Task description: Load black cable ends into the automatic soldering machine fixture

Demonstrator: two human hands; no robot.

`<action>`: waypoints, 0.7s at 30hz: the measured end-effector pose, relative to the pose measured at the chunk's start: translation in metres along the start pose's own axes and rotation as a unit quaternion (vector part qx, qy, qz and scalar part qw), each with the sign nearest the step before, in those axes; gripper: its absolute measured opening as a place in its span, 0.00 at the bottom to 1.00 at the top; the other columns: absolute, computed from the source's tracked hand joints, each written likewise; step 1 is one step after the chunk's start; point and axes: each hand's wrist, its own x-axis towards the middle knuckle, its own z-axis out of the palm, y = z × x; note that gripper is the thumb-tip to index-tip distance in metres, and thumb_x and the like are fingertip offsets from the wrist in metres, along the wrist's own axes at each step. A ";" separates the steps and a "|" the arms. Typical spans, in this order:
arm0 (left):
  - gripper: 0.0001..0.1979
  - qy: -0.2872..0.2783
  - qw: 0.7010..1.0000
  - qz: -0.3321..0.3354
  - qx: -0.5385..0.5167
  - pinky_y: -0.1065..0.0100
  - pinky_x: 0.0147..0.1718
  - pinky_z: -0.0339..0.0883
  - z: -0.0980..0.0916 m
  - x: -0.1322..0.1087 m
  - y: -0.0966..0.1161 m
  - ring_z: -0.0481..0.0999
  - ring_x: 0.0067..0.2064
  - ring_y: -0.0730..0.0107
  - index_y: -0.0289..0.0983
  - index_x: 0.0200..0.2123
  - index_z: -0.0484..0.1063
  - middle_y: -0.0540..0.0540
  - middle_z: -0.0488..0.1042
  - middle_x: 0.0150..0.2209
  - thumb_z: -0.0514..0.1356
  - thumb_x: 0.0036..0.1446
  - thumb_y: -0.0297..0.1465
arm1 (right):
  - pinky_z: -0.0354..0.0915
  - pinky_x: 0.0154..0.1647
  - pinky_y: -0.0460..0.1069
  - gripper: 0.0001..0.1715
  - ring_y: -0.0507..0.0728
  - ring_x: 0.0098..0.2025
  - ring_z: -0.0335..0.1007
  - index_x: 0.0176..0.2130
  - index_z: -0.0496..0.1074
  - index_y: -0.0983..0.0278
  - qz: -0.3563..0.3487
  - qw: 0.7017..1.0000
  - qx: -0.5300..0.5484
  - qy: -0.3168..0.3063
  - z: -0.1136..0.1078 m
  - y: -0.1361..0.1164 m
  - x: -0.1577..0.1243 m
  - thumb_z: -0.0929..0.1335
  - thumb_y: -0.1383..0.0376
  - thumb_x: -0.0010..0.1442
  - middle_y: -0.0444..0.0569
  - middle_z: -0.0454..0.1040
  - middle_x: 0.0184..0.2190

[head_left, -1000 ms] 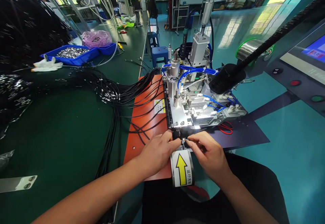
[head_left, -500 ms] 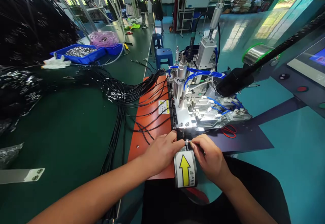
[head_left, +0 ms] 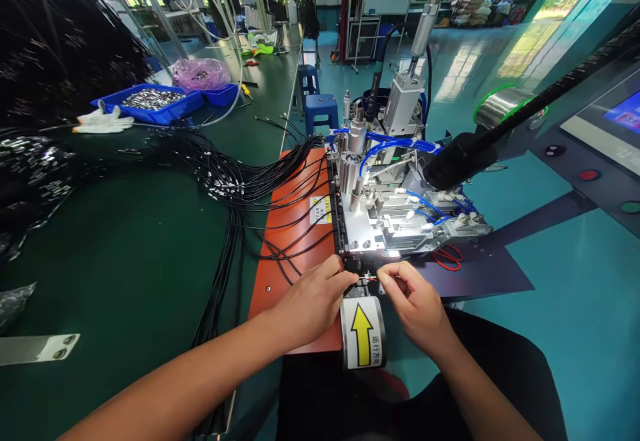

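My left hand (head_left: 313, 301) is closed at the near end of the machine's black clamp rail, thumb and forefinger pinching what seems to be a cable end, mostly hidden by the fingers. Thin coloured wires (head_left: 371, 278) stretch from there across a small metal fixture. On the other side, my right hand (head_left: 415, 301) pinches the tips of these wires between thumb and forefinger. Just below both hands is a rounded metal cover (head_left: 363, 354) bearing a yellow arrow label. Black cables (head_left: 295, 209) lie over the orange plate (head_left: 267, 318), their ends along the rail.
The machine (head_left: 395, 208), with cylinders and blue air hoses, stands directly ahead. Red-handled scissors (head_left: 447, 258) lie to its right. A black flexible duct (head_left: 463, 159) reaches in from the right, near a solder spool (head_left: 503, 113). Blue trays (head_left: 170, 116) of metal parts sit far left.
My right hand has shifted slightly right, away from the left, and more of the coloured wires shows between them. The left hand stays nearly in place. The view has turned a little.
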 end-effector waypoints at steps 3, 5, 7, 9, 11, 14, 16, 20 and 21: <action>0.14 0.011 1.000 0.006 -0.008 0.69 0.36 0.68 0.003 0.001 -0.002 0.69 0.38 0.68 0.37 0.49 0.72 0.46 0.66 0.39 0.52 0.63 0.24 | 0.64 0.48 0.51 0.14 0.58 0.46 0.71 0.43 0.75 0.58 -0.008 1.000 -0.003 -0.019 -0.008 -0.002 0.007 0.62 0.58 0.68 0.47 0.75 0.43; 0.14 0.015 1.000 0.013 -0.010 0.68 0.37 0.69 0.005 0.001 -0.003 0.69 0.38 0.68 0.36 0.49 0.72 0.45 0.67 0.38 0.52 0.63 0.24 | 0.63 0.51 0.51 0.14 0.58 0.49 0.70 0.45 0.76 0.57 -0.016 0.999 -0.011 -0.030 -0.011 -0.003 0.010 0.62 0.59 0.68 0.47 0.76 0.45; 0.14 0.017 1.000 0.018 -0.012 0.68 0.37 0.69 0.006 0.001 -0.004 0.69 0.38 0.68 0.35 0.48 0.72 0.45 0.67 0.38 0.52 0.63 0.23 | 0.64 0.52 0.51 0.15 0.58 0.50 0.71 0.45 0.77 0.57 -0.019 0.999 -0.024 -0.036 -0.012 -0.005 0.011 0.62 0.60 0.67 0.47 0.77 0.46; 0.14 0.020 0.999 0.023 -0.016 0.68 0.37 0.68 0.006 0.001 -0.004 0.69 0.38 0.68 0.35 0.48 0.72 0.45 0.67 0.37 0.52 0.62 0.22 | 0.64 0.52 0.52 0.15 0.59 0.50 0.72 0.45 0.77 0.58 -0.018 0.998 -0.034 -0.042 -0.011 -0.007 0.011 0.63 0.61 0.67 0.47 0.78 0.47; 0.14 0.023 0.999 0.026 -0.018 0.68 0.36 0.68 0.006 0.001 -0.003 0.69 0.38 0.68 0.34 0.48 0.72 0.45 0.67 0.37 0.51 0.63 0.22 | 0.65 0.53 0.53 0.15 0.59 0.50 0.72 0.45 0.77 0.59 -0.013 0.998 -0.038 -0.049 -0.009 -0.008 0.009 0.63 0.61 0.66 0.48 0.78 0.47; 0.14 0.024 0.999 0.025 -0.016 0.68 0.36 0.67 0.006 0.001 -0.003 0.69 0.38 0.68 0.34 0.48 0.72 0.46 0.67 0.36 0.51 0.63 0.22 | 0.65 0.52 0.53 0.15 0.59 0.50 0.73 0.45 0.77 0.59 -0.005 0.998 -0.028 -0.058 -0.008 -0.010 0.008 0.63 0.60 0.66 0.48 0.78 0.47; 0.14 0.025 0.999 0.025 -0.015 0.68 0.35 0.67 0.006 0.002 -0.003 0.69 0.37 0.68 0.35 0.48 0.72 0.46 0.67 0.36 0.51 0.63 0.22 | 0.65 0.52 0.52 0.14 0.58 0.50 0.73 0.45 0.77 0.59 -0.004 0.998 -0.016 -0.059 -0.008 -0.010 0.008 0.63 0.60 0.66 0.47 0.78 0.47; 0.13 0.034 0.999 0.030 -0.011 0.69 0.34 0.66 0.007 0.002 -0.004 0.69 0.36 0.69 0.35 0.47 0.73 0.47 0.67 0.35 0.52 0.62 0.22 | 0.66 0.47 0.50 0.12 0.57 0.46 0.73 0.43 0.77 0.58 -0.027 0.999 -0.012 -0.044 -0.009 -0.012 0.007 0.64 0.61 0.66 0.45 0.79 0.44; 0.13 0.036 0.999 0.030 -0.009 0.69 0.34 0.66 0.008 0.002 -0.004 0.69 0.36 0.69 0.35 0.47 0.73 0.47 0.67 0.35 0.52 0.62 0.22 | 0.66 0.45 0.49 0.11 0.56 0.44 0.73 0.43 0.77 0.58 -0.037 0.998 -0.015 -0.039 -0.009 -0.012 0.007 0.64 0.61 0.66 0.44 0.78 0.42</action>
